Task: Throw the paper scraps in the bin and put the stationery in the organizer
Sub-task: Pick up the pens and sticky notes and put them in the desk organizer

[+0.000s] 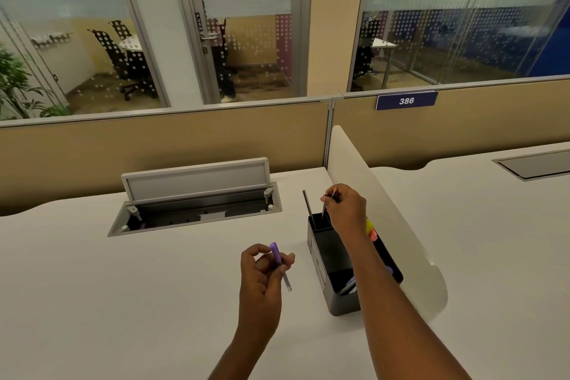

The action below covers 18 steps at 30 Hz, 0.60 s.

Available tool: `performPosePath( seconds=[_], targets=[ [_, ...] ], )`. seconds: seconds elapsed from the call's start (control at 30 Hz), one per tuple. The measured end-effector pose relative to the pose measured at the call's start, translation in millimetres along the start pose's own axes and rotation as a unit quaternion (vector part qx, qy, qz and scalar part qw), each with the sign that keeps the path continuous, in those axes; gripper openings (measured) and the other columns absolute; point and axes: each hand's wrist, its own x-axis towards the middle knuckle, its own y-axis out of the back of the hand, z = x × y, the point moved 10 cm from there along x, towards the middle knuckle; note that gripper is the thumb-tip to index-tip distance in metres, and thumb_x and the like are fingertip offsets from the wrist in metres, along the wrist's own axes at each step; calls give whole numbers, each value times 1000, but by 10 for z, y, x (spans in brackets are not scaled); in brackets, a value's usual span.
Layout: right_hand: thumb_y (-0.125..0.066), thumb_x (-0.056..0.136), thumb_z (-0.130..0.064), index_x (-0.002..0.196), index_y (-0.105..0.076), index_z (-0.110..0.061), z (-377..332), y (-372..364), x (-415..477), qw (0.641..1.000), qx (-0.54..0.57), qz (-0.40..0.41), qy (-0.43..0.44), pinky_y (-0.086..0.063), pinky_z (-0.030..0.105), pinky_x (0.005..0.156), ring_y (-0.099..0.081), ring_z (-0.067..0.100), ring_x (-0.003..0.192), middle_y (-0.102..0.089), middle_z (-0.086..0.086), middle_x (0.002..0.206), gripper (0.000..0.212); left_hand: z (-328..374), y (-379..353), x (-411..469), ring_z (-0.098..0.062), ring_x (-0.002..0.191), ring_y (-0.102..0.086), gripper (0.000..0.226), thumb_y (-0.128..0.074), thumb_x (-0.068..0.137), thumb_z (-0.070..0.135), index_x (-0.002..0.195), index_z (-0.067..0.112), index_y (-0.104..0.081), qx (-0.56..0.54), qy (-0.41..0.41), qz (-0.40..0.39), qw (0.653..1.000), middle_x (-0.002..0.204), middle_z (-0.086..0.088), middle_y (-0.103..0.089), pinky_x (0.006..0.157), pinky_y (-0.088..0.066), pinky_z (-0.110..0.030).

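A black desk organizer [334, 253] with several compartments stands on the white desk against a low white divider. My right hand [347, 210] hovers over its far compartment, pinching a pencil [327, 205] whose lower end dips into that slot. A thin dark stick [307, 205] stands upright in the same slot. Coloured sticky tabs [371, 231] show on the organizer's far side, partly hidden by my forearm. My left hand [262, 271], to the left of the organizer, grips a pen with a purple cap [279, 262] above the desk. No paper scraps or bin are in view.
An open cable tray [197, 210] with its lid raised is sunk into the desk at the back. A tan partition [154, 148] runs behind the desk. The white divider [385, 210] separates this desk from the neighbouring one on the right.
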Motion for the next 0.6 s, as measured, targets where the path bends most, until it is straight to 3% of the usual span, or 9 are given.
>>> performPosePath(
  seconds=[0.07, 0.2, 0.47, 0.6],
  targets=[
    [-66, 88, -19, 91, -64, -10, 35, -48, 5, 1000, -15, -12, -2, -37, 9, 56, -57, 14, 72, -61, 0, 82, 10, 1, -21, -1, 2, 93, -69, 34, -49, 92, -7, 106, 24, -47, 7, 1, -6, 1000, 95, 12, -72, 78, -48, -3],
    [-69, 85, -20, 88, -64, -13, 103, -141, 10, 999, -28, -26, 3, -44, 19, 66, -60, 16, 76, -65, -1, 85, 9, -36, -28, 0, 3, 94, -68, 36, -50, 91, -5, 104, 29, -53, 23, 7, -11, 1000, 89, 21, -73, 82, -49, -5],
    [-69, 84, -13, 88, -65, -8, 269, -308, 1, 997, -48, -60, -9, -49, 23, 68, -64, 20, 78, -70, 8, 88, 7, -53, 7, 5, -3, 97, -67, 30, -52, 91, -4, 105, 21, -57, 29, 15, -10, 999, 99, 5, -72, 84, -51, -8],
    [-69, 85, -13, 96, -65, -8, 327, -347, -4, 996, -58, -70, -21, -51, 23, 71, -61, 16, 79, -71, 9, 96, 13, -78, 17, 18, 0, 94, -68, 29, -56, 89, -1, 102, 25, -56, 33, 23, -3, 999, 99, 6, -71, 76, -50, -4]
  ],
)
